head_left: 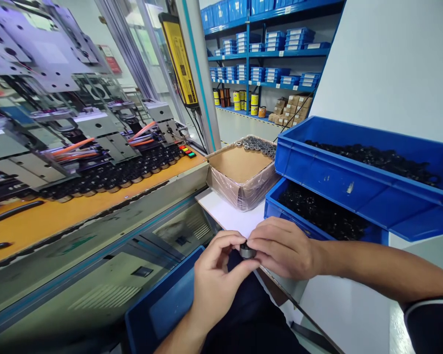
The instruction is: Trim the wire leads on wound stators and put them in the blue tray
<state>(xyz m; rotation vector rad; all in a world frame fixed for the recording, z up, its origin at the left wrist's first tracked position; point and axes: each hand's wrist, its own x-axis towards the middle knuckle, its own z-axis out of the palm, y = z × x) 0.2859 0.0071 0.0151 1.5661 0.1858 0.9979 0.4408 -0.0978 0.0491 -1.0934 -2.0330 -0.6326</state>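
hands [216, 282] [288, 248] partly hide a possibly metal part [247, 253]; blue bins [354, 191], carton [225, 186] beyond.

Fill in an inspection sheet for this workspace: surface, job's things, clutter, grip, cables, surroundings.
Surface: white flat tabletop ahead of the person; orange flat machine bed to the left.
Job's things: small grey-and-black cylindrical part between the hands; upper blue plastic bin and lower blue plastic bin, both holding small black parts; plastic-wrapped brown cardboard box with shiny metal pieces along its far side.
Clutter: two slender black objects on the machine bed, use unclear.
Grip: left hand and right hand both hold the part by fingertips.
Cables: thin black cables below a yellow rectangular device; orange flexible tubes at the machine.
Surroundings: blue metal shelving with blue plastic bins.
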